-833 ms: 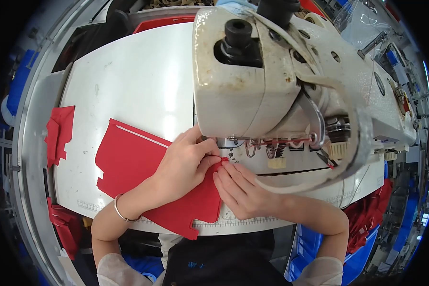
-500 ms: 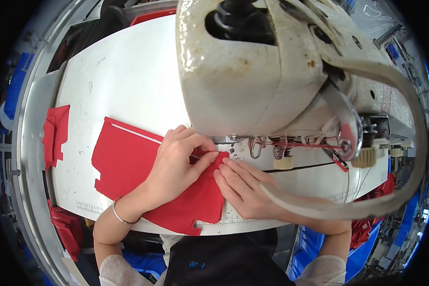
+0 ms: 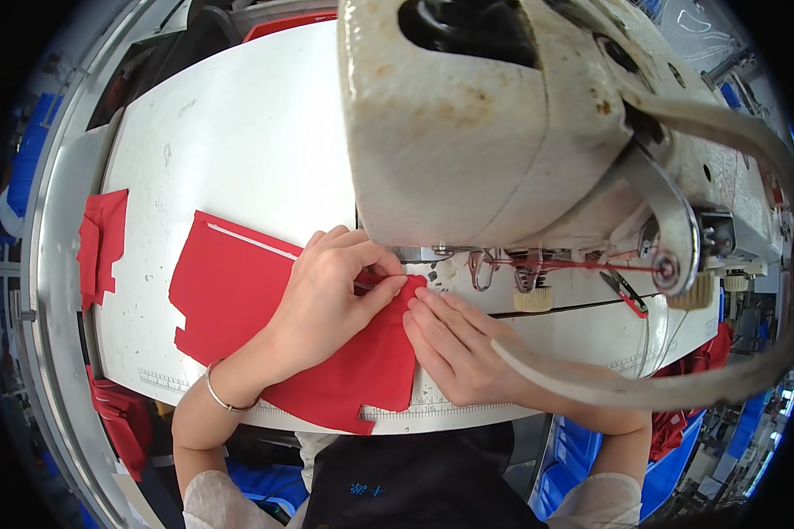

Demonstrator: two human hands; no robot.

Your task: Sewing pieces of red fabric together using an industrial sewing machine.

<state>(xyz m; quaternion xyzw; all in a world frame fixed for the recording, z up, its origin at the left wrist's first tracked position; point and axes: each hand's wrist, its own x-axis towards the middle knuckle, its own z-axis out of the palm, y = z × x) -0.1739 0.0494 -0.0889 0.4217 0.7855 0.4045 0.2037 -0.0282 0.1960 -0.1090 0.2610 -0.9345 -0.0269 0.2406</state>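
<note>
Red cloth [image 3: 234, 295], as I watch remotely, lies left of centre on the white table [image 3: 229, 132], its upper right corner at mid-frame. The left hand [image 3: 331, 278] clamps that corner — thumb against forefinger; the right hand [image 3: 466, 348] sets fingertips, close together, at its edge — whether they grip, I cannot tell. Sewing machine [image 3: 450, 150]: upper right.

sewing machine [image 3: 450, 150] cut off, cloth [image 3: 229, 300] part-hidden

Bright, whitish light fills the middle; the white sewing-machine table [image 3: 238, 141] carries a pale sheen, upper left. Fisheye distortion bows the metal rail [image 3: 39, 256] at left; corners fall black; far-right background looks soft.
</note>
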